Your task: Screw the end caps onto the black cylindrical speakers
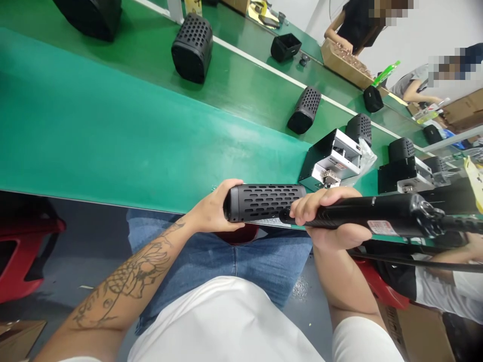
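My left hand (215, 208) grips the left end of a black slotted housing (266, 201), which lies on its side at the front edge of the green table. My right hand (328, 216) is wrapped round a thick black electric screwdriver (370, 213), held roughly level. Its narrow tip points left and overlaps the right part of the housing; whether it touches a screw I cannot tell. Just behind my right hand stands a black and silver screw feeder (332, 161).
Several black perforated housings, such as one upright (192, 48) and another (305, 110), stand along the green bench (94, 120). A second feeder (405, 173) is farther right. Co-workers sit across the bench and at my right. A red stool (22, 251) stands at left.
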`<state>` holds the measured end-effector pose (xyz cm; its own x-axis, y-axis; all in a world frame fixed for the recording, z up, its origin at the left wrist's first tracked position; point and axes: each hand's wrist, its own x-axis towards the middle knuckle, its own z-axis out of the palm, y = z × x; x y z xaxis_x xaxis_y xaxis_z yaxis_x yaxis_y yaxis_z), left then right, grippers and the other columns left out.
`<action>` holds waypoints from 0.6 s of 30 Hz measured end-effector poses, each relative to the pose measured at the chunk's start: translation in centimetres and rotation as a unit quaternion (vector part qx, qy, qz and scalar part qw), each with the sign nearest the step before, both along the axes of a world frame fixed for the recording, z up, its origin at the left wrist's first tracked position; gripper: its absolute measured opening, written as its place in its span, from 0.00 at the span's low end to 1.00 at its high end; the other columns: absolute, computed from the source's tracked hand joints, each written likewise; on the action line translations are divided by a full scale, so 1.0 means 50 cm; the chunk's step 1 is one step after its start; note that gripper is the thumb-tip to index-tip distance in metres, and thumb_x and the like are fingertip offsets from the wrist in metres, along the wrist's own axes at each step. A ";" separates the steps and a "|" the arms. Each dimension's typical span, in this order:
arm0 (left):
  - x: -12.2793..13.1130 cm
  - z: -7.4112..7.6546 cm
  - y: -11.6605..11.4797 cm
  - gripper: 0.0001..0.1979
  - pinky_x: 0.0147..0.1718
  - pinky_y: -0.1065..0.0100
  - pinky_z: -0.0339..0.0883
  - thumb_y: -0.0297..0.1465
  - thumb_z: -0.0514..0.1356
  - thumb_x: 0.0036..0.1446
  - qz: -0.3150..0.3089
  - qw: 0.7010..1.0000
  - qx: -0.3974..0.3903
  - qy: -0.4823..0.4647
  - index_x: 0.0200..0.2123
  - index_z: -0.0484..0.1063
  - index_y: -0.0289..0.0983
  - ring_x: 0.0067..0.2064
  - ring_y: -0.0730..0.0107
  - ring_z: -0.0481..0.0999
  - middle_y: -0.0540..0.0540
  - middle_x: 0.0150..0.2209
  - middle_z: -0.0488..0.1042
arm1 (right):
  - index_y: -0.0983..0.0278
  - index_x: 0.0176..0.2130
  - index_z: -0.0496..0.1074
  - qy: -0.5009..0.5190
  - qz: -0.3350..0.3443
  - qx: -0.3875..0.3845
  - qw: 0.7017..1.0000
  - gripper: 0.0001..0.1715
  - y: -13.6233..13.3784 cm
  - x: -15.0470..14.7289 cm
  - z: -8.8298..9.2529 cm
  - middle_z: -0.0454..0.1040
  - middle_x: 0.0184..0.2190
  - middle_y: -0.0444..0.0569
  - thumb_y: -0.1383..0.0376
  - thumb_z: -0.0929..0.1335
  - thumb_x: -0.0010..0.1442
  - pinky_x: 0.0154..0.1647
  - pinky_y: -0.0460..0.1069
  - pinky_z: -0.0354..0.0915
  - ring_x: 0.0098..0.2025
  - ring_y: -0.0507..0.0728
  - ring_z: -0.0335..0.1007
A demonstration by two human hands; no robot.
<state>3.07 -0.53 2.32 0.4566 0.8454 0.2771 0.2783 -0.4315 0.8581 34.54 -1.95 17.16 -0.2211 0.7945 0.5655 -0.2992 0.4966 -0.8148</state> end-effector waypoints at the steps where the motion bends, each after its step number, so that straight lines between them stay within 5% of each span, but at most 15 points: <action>1: 0.000 0.000 0.000 0.59 0.78 0.44 0.86 0.42 0.86 0.57 0.002 1.000 0.004 0.000 0.85 0.64 0.47 0.75 0.37 0.89 0.35 0.79 0.79 | 0.52 0.55 0.90 -0.001 -0.001 -0.006 1.000 0.33 -0.002 -0.002 0.000 0.85 0.28 0.43 0.30 0.83 0.72 0.29 0.56 0.83 0.22 0.58 0.78; 18: 0.000 0.003 0.001 0.59 0.79 0.42 0.85 0.44 0.87 0.57 0.003 1.000 -0.005 0.013 0.85 0.64 0.47 0.76 0.35 0.88 0.35 0.80 0.79 | 0.54 0.40 0.83 -0.016 0.002 -0.031 0.999 0.29 -0.012 -0.072 0.024 0.79 0.21 0.37 0.38 0.89 0.69 0.24 0.50 0.78 0.17 0.54 0.72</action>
